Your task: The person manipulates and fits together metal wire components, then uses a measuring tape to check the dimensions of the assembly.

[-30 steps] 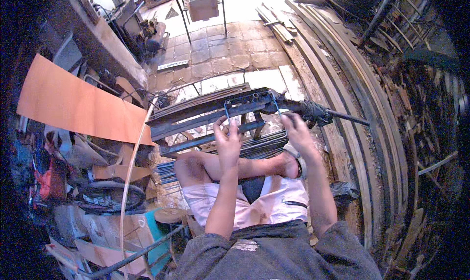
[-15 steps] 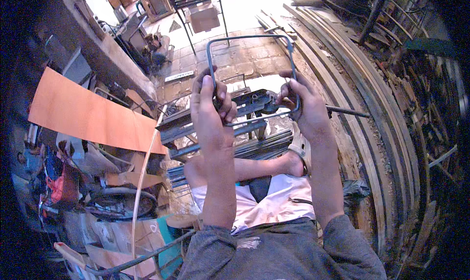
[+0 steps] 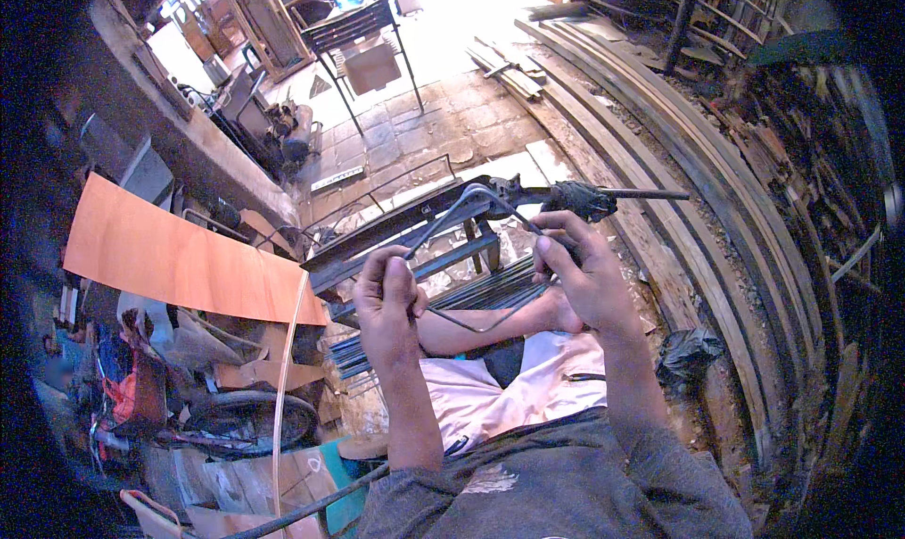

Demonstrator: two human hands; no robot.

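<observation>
A thin metal rod bent into a four-sided frame point(image 3: 479, 192) is held up in front of me, tilted with one corner pointing away. My left hand point(image 3: 388, 294) pinches its left corner between thumb and fingers. On the opposite side, my right hand point(image 3: 580, 270) has thumb and fingers closed on the frame. Just beyond it lies a dark steel channel point(image 3: 363, 247) on a low stand, its metal fitting partly behind the frame. From that fitting a bar point(image 3: 650, 195) wrapped in black plastic sticks out to the right.
Below the channel is a bundle of thin rods point(image 3: 509, 277), beside my bent leg. Long timber planks point(image 3: 650, 138) line the right. An orange-brown sheet point(image 3: 189, 251) juts in from the left, above a bicycle wheel point(image 3: 255, 421). Farther off stands a chair point(image 3: 353, 39).
Both hands have lowered the frame toward me and turned it from nearly square-on to a tilted, corner-up position. My view has shifted slightly, showing more of the far floor.
</observation>
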